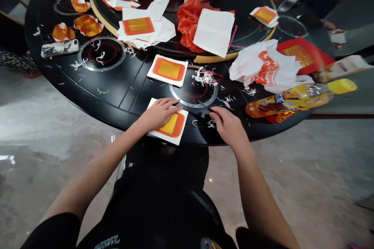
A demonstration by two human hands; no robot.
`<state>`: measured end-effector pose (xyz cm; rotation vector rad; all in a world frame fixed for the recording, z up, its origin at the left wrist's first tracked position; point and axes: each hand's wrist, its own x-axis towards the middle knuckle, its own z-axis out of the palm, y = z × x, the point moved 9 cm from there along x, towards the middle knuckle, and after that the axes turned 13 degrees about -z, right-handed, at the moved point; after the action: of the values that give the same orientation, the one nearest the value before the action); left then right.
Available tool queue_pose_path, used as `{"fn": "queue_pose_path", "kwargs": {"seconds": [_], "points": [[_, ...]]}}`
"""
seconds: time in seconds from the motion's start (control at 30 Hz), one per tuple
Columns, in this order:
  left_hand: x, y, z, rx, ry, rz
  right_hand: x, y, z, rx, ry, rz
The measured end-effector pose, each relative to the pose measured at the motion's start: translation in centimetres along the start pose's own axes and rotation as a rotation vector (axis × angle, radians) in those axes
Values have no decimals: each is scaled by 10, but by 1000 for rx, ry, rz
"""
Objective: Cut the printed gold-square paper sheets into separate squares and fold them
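Note:
My left hand (160, 113) lies flat with its fingers spread on a white paper sheet (178, 137) printed with an orange square and a gold centre. This sheet is near the table's front edge. To the right of it, my right hand (229, 124) is closed around the dark handle of a thin knife (203, 104), whose narrow blade points left and away from me. Just beyond my left hand sits a stack of the same printed paper (167, 71). White paper shreds (204, 76) are strewn over the round mark on the black table.
At the right, a yellow-capped drink bottle (289, 101) lies beside a white plastic bag (267, 68) and a red packet (306, 55). Folded orange papers (88, 25) and a phone (60, 48) are at the left. A turntable (248, 46) bears more paper and red bags. Another person's hand (329, 25) shows at far right.

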<state>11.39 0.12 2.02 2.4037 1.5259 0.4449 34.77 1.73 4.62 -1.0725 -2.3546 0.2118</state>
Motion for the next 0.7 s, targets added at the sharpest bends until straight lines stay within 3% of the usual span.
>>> {"fn": "queue_pose_path", "kwargs": {"seconds": [0.1,0.27,0.4,0.7], "points": [[-10,2,1,3,-17,50,-19,-29,-1,-58,-21,-93],[-6,-1,0,-96,-104,-21,-35,-56,-1,-141,3,-174],[2,-3,-1,-191,-181,-76,-38,-59,1,-173,45,-175],[2,-3,-3,-251,-191,-40,-50,-49,-4,-96,157,-109]]}}
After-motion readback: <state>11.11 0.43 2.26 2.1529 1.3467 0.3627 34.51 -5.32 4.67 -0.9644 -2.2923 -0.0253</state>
